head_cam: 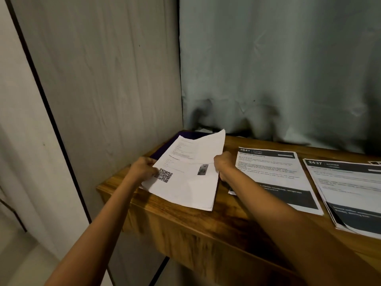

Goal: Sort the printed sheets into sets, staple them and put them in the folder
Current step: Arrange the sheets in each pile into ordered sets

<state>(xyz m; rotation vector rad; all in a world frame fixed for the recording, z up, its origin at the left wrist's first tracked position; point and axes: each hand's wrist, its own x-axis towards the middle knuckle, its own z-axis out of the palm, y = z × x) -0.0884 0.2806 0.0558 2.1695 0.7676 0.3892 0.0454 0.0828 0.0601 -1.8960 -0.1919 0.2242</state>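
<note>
Fingers [150,162] pinch sheets [185,187] (both edges).

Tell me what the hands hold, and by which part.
One set of sheets: left hand grips its left edge, right hand its right edge.

I read "2641" and "KITCHEN" in the dark header of the middle sheet stack [274,178], and "2437" heading the right stack [348,186]. The left sheet [185,188] bears a QR code [163,175]; its print is unreadable.
</note>
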